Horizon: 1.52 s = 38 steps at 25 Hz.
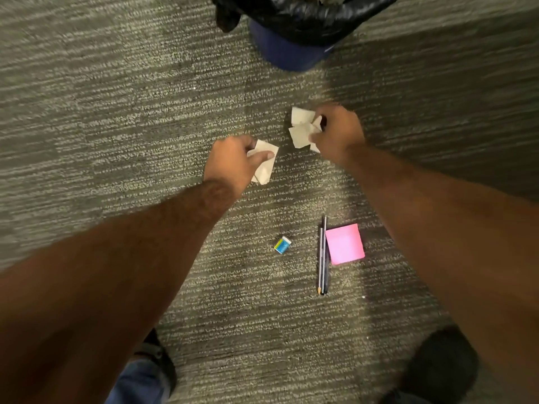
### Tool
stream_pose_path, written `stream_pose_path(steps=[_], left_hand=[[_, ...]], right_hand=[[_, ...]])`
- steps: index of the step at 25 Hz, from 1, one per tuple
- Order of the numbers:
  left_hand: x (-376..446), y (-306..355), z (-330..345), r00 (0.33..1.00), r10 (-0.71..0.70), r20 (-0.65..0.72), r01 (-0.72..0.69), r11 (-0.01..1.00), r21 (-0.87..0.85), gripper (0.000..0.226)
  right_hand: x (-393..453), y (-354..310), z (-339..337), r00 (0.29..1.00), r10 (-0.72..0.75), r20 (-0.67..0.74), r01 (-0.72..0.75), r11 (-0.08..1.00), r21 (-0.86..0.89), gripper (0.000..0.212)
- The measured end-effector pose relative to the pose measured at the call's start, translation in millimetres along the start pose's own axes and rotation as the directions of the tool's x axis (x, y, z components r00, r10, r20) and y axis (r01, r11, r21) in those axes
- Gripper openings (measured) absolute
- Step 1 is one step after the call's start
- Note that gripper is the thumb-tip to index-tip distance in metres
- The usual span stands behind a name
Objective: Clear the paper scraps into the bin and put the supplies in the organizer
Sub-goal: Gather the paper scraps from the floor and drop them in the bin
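Head view: left hand (pixel 233 161) pinches a white paper scrap (pixel 266 163) low over the carpet (pixel 116 112); right hand (pixel 339 131) grips several crumpled scraps (pixel 302 128). Bin (pixel 291 51) with black liner sits beyond the hands. Eraser (pixel 282 245), two pencils (pixel 323 258) and pink sticky pad (pixel 345 244) lie on carpet nearer the feet.

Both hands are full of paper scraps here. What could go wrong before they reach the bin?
1. The right hand pinches several loose scraps; one could slip out on the way to the bin.
2. The bin liner sags over the rim, so scraps might catch on it or miss.
3. The eraser and pencils lie near the feet and could be stepped on.
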<state>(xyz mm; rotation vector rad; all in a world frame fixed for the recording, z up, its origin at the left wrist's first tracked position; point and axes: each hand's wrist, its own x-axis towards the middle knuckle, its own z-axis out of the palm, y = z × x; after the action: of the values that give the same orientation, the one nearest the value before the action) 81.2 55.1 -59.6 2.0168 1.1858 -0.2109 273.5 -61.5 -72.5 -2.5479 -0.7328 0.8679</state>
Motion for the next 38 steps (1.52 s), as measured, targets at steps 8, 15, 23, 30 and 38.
stream_pose_path(steps=[8,15,23,30,38], left_hand=[[-46.6,54.3,-36.4,1.000,-0.001,-0.023,-0.003,0.984,-0.178,0.043],[-66.9,131.9,-97.2,0.984,0.011,-0.176,-0.069,0.942,-0.327,0.037],[-8.1,202.0,-160.5,0.961,0.014,-0.274,-0.068,0.980,-0.188,0.036],[32.1,218.4,-169.7,0.968,-0.082,-0.236,0.027,0.974,-0.226,0.041],[34.9,222.3,-183.4,0.974,-0.129,-0.187,0.042,0.912,-0.407,0.038]], right_hand=[[-78.6,-19.8,-47.0,0.998,0.055,0.008,-0.049,0.810,0.585,0.038],[-116.7,-76.8,-132.1,0.996,0.048,-0.080,0.027,0.675,0.737,0.038],[-63.8,-140.9,-214.0,0.987,0.071,-0.143,0.048,0.725,0.687,0.034],[-27.6,-151.0,-224.7,0.979,0.103,-0.176,0.029,0.784,0.621,0.034],[-7.3,-152.2,-234.2,0.998,0.047,-0.047,-0.016,0.850,0.527,0.070]])
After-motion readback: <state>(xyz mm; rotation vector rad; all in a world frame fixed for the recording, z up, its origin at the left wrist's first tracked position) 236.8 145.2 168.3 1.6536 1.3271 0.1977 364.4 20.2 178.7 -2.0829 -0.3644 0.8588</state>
